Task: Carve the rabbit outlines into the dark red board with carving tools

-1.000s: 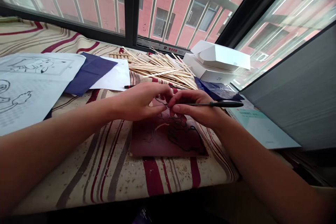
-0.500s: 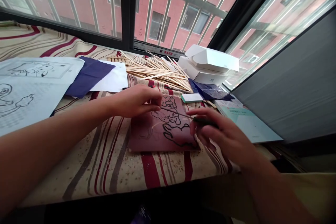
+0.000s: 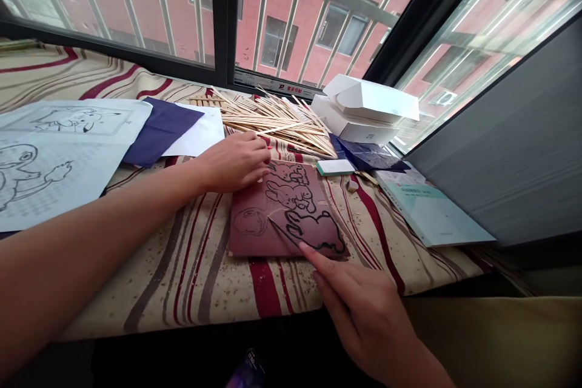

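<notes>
A reddish-brown board with black cartoon outlines lies on the striped cloth. My right hand is closed on a thin dark tool, index finger along it, and the tool's tip points at the middle of the board beside a faint round drawing. At the board's upper left edge rests my left hand, its fingers curled together; whether something small is between them is hidden.
Behind the board lie a pile of thin wooden sticks, a white box and a green-and-white eraser. Drawing sheets and dark blue paper are at left, a book at right.
My right hand has moved down and left, bringing the tool's tip onto the board. My left hand has shifted slightly up and left, uncovering more of the drawings.
</notes>
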Tool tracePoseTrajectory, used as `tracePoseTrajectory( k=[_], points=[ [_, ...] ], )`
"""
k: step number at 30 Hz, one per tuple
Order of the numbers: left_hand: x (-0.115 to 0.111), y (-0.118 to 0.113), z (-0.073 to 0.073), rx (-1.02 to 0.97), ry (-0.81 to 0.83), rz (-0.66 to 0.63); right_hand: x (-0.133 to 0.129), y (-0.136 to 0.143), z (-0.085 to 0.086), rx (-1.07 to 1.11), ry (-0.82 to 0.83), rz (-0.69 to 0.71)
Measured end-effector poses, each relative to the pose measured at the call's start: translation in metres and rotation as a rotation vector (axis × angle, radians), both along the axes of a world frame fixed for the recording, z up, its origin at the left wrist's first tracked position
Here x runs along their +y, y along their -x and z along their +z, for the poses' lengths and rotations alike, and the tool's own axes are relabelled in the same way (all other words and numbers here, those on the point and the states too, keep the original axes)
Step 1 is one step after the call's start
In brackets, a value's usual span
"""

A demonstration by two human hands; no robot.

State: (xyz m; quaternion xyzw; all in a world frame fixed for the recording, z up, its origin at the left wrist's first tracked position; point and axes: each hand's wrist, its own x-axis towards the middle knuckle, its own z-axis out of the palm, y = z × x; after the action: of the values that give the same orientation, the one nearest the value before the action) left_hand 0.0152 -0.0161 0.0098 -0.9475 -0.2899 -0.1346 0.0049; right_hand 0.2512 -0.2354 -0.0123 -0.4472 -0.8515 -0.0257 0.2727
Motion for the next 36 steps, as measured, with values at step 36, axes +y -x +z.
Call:
tracePoseTrajectory(
  k=[36],
  points=[
    [0.002, -0.006, -0.009, 0.258, -0.089, 0.086, -0.020, 0.020, -0.008, -0.366, -0.131, -0.018]
  ],
)
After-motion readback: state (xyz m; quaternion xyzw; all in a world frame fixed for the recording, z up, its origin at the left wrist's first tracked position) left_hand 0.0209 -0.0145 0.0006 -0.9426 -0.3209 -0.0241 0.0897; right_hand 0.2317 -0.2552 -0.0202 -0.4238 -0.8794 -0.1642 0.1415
